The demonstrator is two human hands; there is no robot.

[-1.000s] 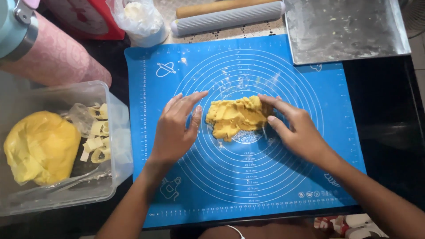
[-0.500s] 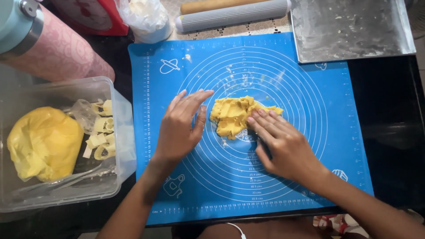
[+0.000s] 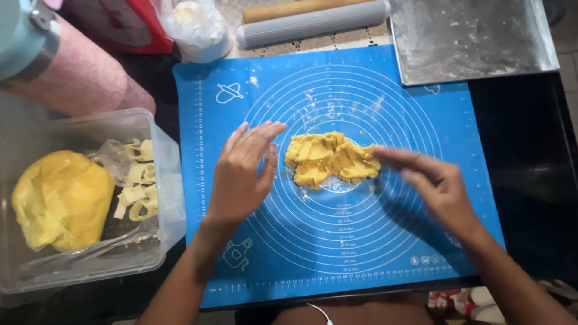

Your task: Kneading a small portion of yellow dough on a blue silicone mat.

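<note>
Yellow dough (image 3: 332, 159) at centre of blue mat (image 3: 421, 253). Your left hand (image 3: 241, 177) open, flat, just beside it; right hand (image 3: 430, 180) open, fingertips touching its edge. Likely soft, sticky, crumbly; scoop from underneath.

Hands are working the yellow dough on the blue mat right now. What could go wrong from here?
The dough looks ragged, with crumbs scattered on the blue mat; bits could stick to the right hand or left hand. The mat's near edge lies at the counter edge, so hard pressing might shift it.
</note>
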